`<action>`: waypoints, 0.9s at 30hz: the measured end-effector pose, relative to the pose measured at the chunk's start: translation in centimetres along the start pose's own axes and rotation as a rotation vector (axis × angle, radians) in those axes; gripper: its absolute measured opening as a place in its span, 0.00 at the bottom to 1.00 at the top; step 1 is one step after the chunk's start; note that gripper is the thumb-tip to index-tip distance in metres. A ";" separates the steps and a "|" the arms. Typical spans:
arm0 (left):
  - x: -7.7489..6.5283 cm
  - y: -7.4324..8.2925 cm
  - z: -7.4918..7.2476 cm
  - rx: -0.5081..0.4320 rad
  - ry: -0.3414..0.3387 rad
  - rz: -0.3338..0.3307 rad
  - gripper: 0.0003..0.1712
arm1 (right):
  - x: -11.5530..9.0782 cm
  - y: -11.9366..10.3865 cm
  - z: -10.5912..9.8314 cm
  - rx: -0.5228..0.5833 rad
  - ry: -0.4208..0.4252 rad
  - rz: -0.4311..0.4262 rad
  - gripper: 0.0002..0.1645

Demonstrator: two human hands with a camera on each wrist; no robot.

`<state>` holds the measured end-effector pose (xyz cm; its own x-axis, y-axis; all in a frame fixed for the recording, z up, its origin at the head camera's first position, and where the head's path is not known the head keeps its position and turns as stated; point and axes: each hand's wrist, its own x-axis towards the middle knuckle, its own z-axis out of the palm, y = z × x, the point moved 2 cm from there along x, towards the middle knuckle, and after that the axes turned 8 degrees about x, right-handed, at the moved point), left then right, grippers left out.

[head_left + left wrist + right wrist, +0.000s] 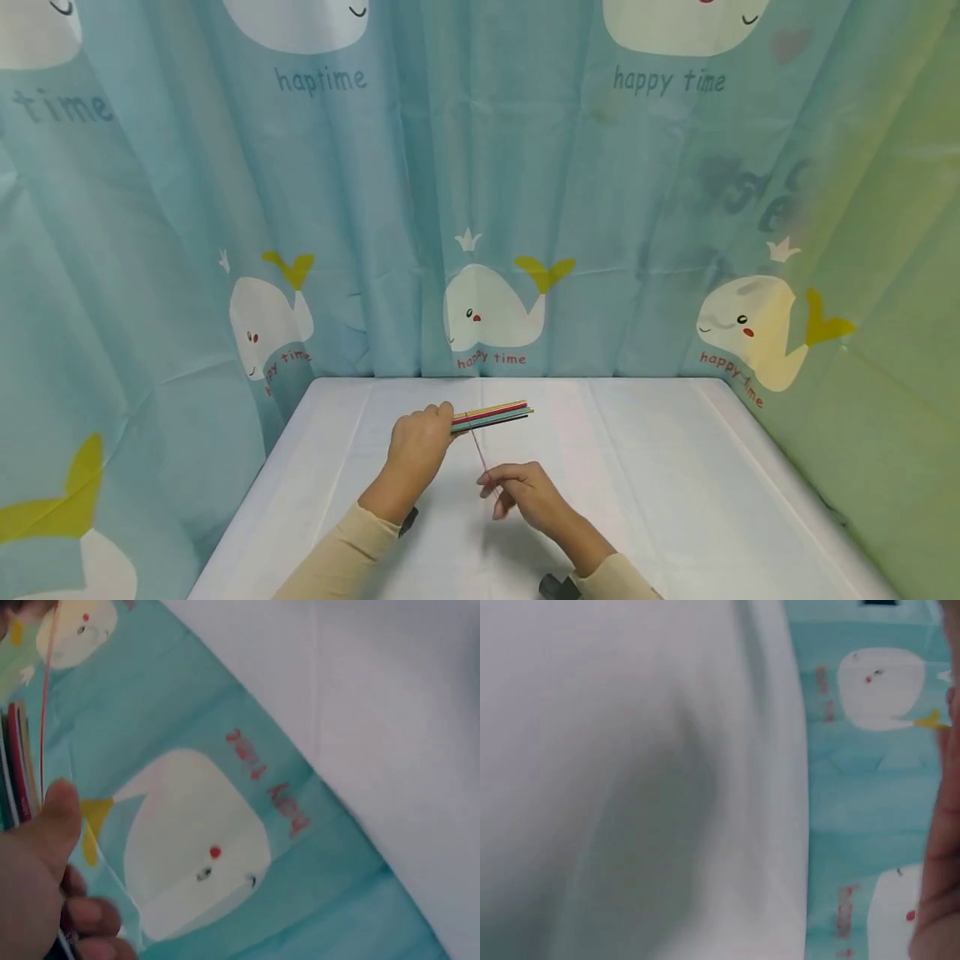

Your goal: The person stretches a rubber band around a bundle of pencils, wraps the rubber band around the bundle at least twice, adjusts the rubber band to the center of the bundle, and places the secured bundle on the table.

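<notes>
My left hand [420, 442] grips a bundle of slim pencils [495, 414] in yellow, red, teal and black, whose free ends point right above the table. Around the bundle, just beyond the fingers, passes a thin reddish string [478, 447]. It runs taut down to my right hand [528, 492], pinched between thumb and fingers. In the left wrist view, the thumb [61, 814] lies along the pencils [19, 765], and the string [43, 712] rises beside them. Only the edge of my right hand [941, 847] shows in the right wrist view; its fingertips are hidden there.
Below both hands lies a white-covered table [637, 483]. A blue-green curtain [600, 208] with printed whales hangs behind it and along its sides. Dark wrist-worn devices [558, 586] sit near both sleeves.
</notes>
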<state>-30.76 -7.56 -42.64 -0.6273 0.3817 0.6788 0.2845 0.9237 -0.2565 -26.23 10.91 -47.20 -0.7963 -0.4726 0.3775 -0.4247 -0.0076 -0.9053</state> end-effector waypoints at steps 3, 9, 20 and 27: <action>-0.1 0.6 0.3 0.042 0.032 0.031 0.25 | 0.3 0.3 0.8 -0.179 -0.187 -0.057 0.17; -0.3 1.3 0.9 0.064 0.031 0.025 0.24 | 0.5 -0.7 2.2 -0.776 -0.057 -0.677 0.48; 0.5 0.3 0.3 0.020 0.170 -0.069 0.23 | -0.1 0.1 2.5 0.064 0.041 0.040 0.51; -0.2 0.0 -0.1 -0.019 0.202 0.015 0.23 | 0.6 -0.7 -1.4 0.648 0.012 0.247 0.63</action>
<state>-30.60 -7.66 -42.72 -0.4656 0.3792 0.7996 0.3072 0.9166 -0.2559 -27.00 11.88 -46.11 -0.8431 -0.5180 0.1444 0.1093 -0.4279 -0.8972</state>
